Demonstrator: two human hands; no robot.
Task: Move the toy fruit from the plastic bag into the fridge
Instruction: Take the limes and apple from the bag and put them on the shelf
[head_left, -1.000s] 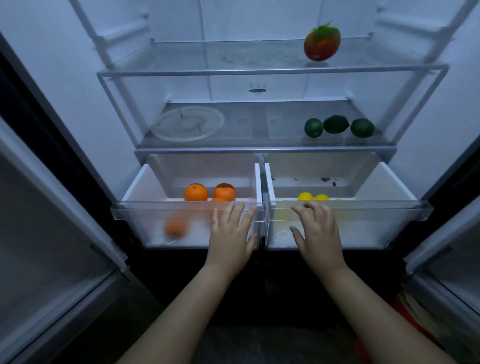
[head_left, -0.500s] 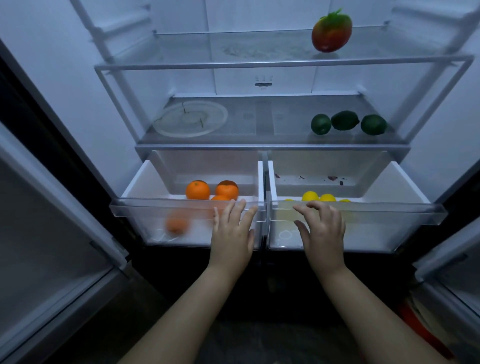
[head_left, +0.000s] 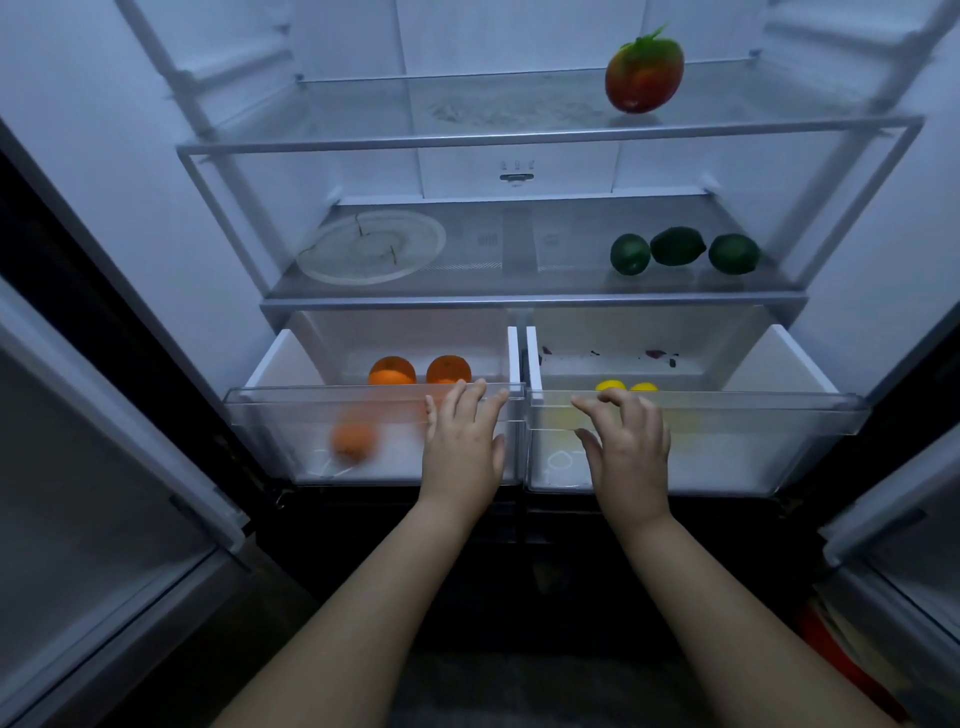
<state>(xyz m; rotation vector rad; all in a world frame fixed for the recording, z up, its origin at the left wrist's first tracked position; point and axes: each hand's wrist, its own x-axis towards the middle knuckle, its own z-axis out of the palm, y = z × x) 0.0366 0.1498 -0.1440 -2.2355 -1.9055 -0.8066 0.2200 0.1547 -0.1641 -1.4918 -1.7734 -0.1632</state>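
We see an open white fridge (head_left: 519, 171) filling the frame. On its top glass shelf (head_left: 363, 104), upper right, a red-and-green plastic toy mango (head_left: 644, 70) sits tilted. On the lower shelf (head_left: 519, 280), right of centre, three dark green toy limes (head_left: 677, 246) lie in a row, just beside one another. The clear left drawer (head_left: 280, 415), pulled out, holds three round toy oranges (head_left: 392, 370): two at the back, one blurred behind its front wall. In the clear right drawer (head_left: 769, 415), two yellow toy lemons (head_left: 611, 385) show above the rim.
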